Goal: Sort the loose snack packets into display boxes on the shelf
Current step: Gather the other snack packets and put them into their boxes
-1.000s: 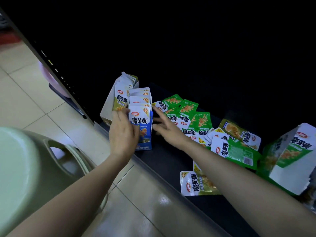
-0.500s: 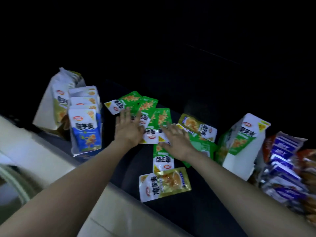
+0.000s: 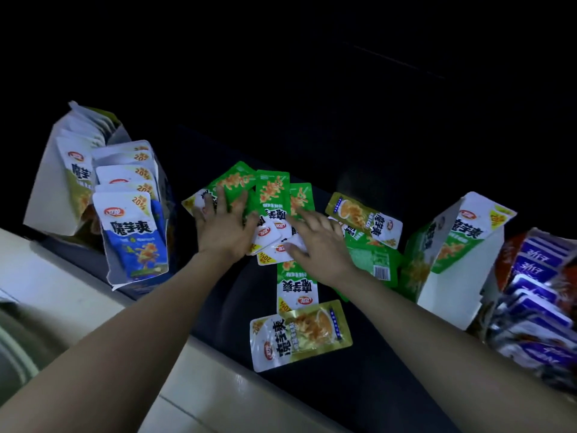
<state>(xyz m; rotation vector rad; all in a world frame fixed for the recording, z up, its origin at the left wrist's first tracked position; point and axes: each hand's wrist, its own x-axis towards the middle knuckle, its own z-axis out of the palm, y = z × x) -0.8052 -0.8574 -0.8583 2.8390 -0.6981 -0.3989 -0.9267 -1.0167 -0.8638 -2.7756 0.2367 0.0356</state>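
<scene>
Dark shelf carries flat, shiny green packets pressed under left grip and right grip, both released, fingers straight.

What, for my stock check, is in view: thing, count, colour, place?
Bright green foil snack packets: several, green-white, overlapping on the black shelf.
Olive-yellow foil snack packets: two, olive, one front edge, one right of pile.
Blue cardboard display box: one, holding blue-white packets, left.
White cardboard display box: one, far left.
Green-white cardboard display box: one, tilted, right.
Purple-white packets: a stack, far right.
Left hand: flat on green packets.
Right hand: flat on the pile.
</scene>
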